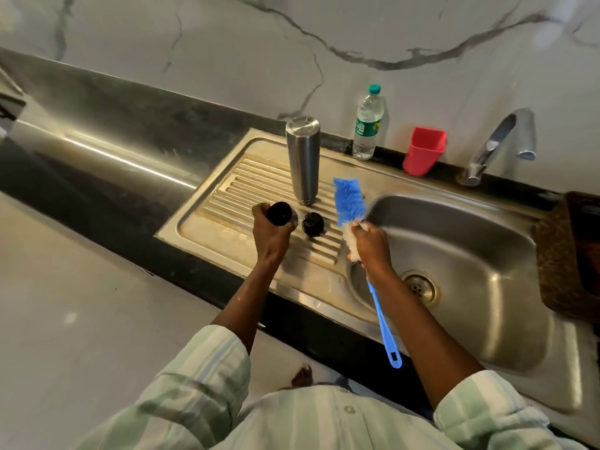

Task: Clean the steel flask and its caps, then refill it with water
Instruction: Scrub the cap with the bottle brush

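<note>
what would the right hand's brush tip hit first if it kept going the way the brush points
The right hand grips the bottle brush, whose blue head points up and slightly left. Nothing touches the tip now; carried on, it would likely pass just right of the upturned steel flask toward the back wall, though depth is unclear.

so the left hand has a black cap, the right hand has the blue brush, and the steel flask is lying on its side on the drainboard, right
Not quite. In the head view the steel flask stands on end on the drainboard, not on its side. The rest holds: the left hand holds a black cap, and the right hand grips the blue brush.
</note>
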{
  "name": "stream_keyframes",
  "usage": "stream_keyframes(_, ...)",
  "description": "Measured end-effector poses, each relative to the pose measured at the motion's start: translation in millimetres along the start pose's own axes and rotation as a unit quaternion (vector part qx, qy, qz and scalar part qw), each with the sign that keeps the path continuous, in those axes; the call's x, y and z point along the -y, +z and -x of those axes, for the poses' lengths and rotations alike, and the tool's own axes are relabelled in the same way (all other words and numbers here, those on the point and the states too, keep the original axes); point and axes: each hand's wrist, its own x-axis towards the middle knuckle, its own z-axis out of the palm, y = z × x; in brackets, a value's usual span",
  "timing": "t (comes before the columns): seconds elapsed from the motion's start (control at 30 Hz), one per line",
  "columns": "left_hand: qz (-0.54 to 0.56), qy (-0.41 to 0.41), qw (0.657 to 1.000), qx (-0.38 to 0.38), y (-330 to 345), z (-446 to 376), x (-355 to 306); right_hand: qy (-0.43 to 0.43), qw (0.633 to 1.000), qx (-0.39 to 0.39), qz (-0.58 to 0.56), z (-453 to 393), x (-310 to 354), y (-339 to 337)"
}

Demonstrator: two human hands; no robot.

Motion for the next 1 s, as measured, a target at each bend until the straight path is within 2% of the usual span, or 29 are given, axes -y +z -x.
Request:
stream_keyframes(0.1,-0.092,0.042,0.995,0.024,6,-12,9,0.005,1.0,-0.008,0.0,-3,0,10)
stream_keyframes(0.3,-0.123,0.025,0.991,0.043,9,-23,21,0.02,1.0,-0.015,-0.005,-9,-4,19)
stream_keyframes(0.53,-0.101,0.049,0.993,0.04,8,-26,23,0.021,1.0,-0.01,-0.02,-12,-5,22)
stream_keyframes(0.67,-0.008,-0.018,0.999,0.025,5,-28,19,0.02,1.0,-0.001,-0.016,-12,-5,21)
stream_keyframes(0.77,-0.004,-0.05,0.998,0.05,1,-33,20,0.024,1.0,0.003,-0.017,-13,-5,20)
stream_keyframes(0.87,0.021,-0.078,0.997,0.017,2,-33,20,0.025,0.999,0.003,-0.021,-13,-5,21)
stream_keyframes(1.0,-0.007,-0.056,0.998,-0.006,3,-28,26,0.021,1.0,-0.002,-0.017,-9,-5,20)
